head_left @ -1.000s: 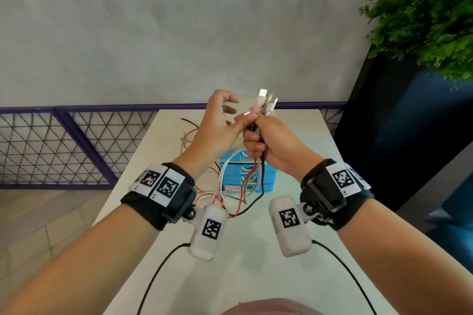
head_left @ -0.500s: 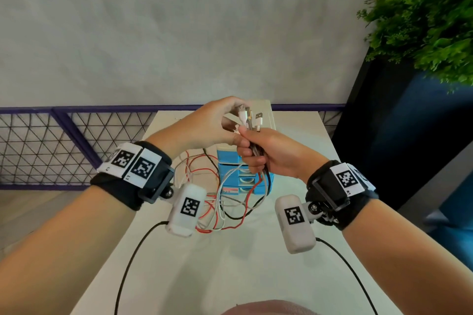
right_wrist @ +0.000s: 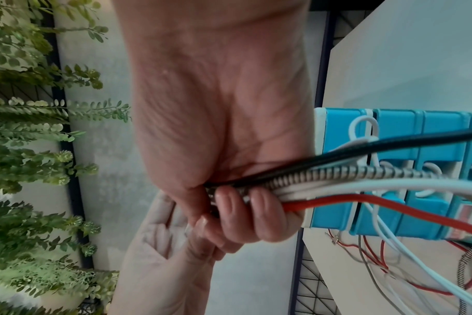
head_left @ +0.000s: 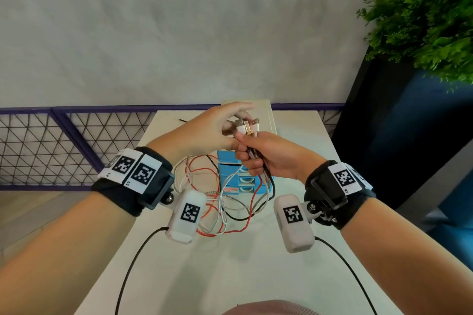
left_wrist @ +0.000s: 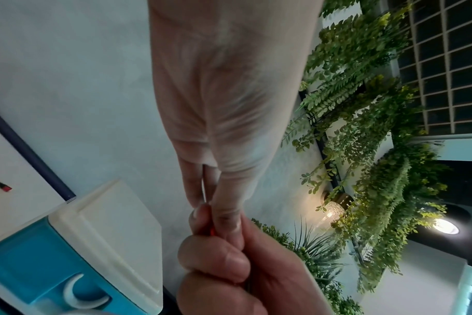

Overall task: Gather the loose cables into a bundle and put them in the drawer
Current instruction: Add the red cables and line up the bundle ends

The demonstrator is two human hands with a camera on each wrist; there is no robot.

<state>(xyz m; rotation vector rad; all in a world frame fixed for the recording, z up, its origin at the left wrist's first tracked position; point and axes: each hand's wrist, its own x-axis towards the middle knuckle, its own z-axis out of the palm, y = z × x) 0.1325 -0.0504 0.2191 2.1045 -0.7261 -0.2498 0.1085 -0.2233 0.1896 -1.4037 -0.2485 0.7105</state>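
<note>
Several cables, red, white, black and a metal-coiled one, are gathered in a bundle (head_left: 254, 152). My right hand (head_left: 263, 158) grips it in a fist above the table, with the plug ends (head_left: 247, 125) sticking up. My left hand (head_left: 227, 128) reaches over the plugs, and its thumb and fingers pinch the cable ends (left_wrist: 204, 189) just above my right thumb. The loops (head_left: 220, 202) hang down in front of the blue drawer unit (head_left: 245, 181) and lie on the table. In the right wrist view the cables (right_wrist: 364, 183) run out of my right hand (right_wrist: 237, 204) past closed drawer fronts (right_wrist: 391, 213).
The drawer unit has a cream top (head_left: 268, 115) and stands mid-table on the white table (head_left: 230, 268). A loose black wire (head_left: 183, 120) lies at the far left of the table. A purple mesh railing (head_left: 64, 148) runs behind, and a dark planter with greenery (head_left: 422, 20) stands right.
Both hands have come down closer to the drawer unit. My left forearm swung out to the left and its fingers closed onto the plug ends. More cable loop now rests on the table.
</note>
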